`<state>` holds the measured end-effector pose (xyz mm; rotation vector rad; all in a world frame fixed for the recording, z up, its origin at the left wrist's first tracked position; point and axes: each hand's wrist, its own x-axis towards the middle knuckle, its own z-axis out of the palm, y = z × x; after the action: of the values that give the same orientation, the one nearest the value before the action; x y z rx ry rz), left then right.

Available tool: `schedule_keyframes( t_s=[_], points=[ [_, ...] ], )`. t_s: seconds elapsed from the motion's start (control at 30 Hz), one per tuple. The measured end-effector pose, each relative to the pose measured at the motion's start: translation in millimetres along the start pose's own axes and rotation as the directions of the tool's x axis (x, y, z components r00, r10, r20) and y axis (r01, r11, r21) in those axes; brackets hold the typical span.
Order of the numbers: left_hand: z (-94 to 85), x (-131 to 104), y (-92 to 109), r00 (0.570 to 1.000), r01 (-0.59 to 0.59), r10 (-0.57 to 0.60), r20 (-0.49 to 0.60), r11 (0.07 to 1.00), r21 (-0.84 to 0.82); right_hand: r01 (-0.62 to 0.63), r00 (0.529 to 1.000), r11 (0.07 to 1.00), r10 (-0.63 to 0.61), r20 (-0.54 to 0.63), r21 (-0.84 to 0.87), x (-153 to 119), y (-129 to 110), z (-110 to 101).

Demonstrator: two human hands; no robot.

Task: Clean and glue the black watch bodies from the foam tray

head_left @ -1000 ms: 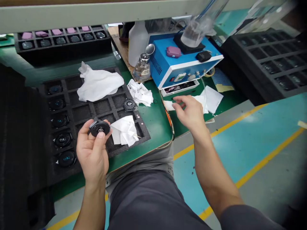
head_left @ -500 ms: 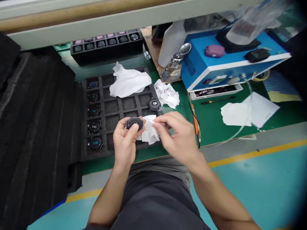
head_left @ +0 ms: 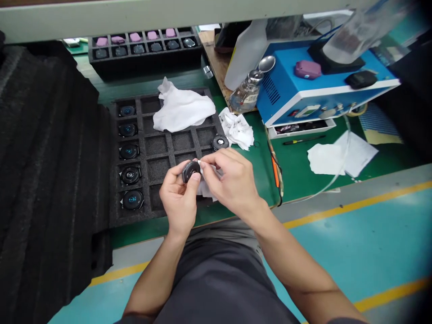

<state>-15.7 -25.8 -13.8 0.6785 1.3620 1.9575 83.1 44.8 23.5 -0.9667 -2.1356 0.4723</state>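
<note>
My left hand is closed around a black round watch body, its thumb pressed on the face turned to me. Right beside it, my right hand pinches a small white bit at the watch's edge; whether it is cloth or something else I cannot make out. Beneath my right hand lies a white wipe, partly covered. Another watch body rests at the right edge of a black foam tray. Down the tray's left column sit several watches, among them one with a lit face.
A large white cloth covers the tray's back cells. Crumpled wipes, a glass bottle and a blue machine stand to the right. Stacked black foam rises at left; a second tray is behind. Orange-handled tool lies nearby.
My right hand has moved left to the watch, its fingertips now at the watch's edge. The left hand has tilted the watch. The view has shifted slightly.
</note>
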Motion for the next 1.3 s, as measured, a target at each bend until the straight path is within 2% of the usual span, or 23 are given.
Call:
schedule_keyframes(
  t_s=[0.1, 0.23, 0.27, 0.4, 0.53, 0.7, 0.93, 1.13, 1.2, 1.3],
  points=[
    [2.3, -2, 0, 0.999, -0.017, 0.015, -0.040, 0.998, -0.056, -0.043, 0.999, 0.998, 0.043, 0.009, -0.040, 0, -5, 7],
    [6.2, -5, 6, 0.995, 0.002, -0.019, -0.102, 0.987, -0.159, -0.049, 0.988, 0.995, 0.060, 0.142, -0.083, -7, -11, 5],
    [6.6, -5, 8, 0.993, 0.019, -0.040, -0.115, 0.983, -0.181, -0.052, 0.989, 0.997, 0.059, 0.132, -0.058, -8, -12, 2],
    [5.6, -4, 13, 0.984, 0.103, -0.134, -0.114, 0.965, -0.241, -0.058, 0.998, 0.998, 0.059, -0.033, 0.032, -10, -16, -12],
    [2.9, -3, 13, 0.980, 0.137, -0.171, -0.104, 0.953, -0.269, -0.025, 1.000, 0.999, 0.025, 0.002, 0.021, -6, -18, -12],
    [-0.3, -5, 6, 0.988, 0.122, -0.137, -0.073, 0.976, -0.179, 0.022, 0.998, 0.999, -0.019, 0.064, -0.038, 0, -13, -1],
    [2.8, -4, 7, 0.997, 0.056, -0.055, -0.063, 0.998, 0.016, 0.096, 0.989, 0.984, -0.078, 0.123, -0.148, 7, -2, -7],
    [4.9, -4, 9, 0.998, 0.052, -0.055, 0.028, 0.992, 0.111, 0.014, 0.999, 0.998, -0.011, 0.044, -0.056, 10, 6, -6],
    [3.8, -4, 9, 0.996, 0.082, -0.084, 0.036, 0.994, 0.067, -0.051, 0.999, 0.998, 0.051, -0.008, 0.028, 13, 8, -6],
    [2.1, -3, 9, 0.983, 0.186, -0.184, 0.031, 0.979, -0.087, -0.170, 0.979, 0.973, 0.184, -0.083, 0.156, 16, 6, -9]
  ],
)
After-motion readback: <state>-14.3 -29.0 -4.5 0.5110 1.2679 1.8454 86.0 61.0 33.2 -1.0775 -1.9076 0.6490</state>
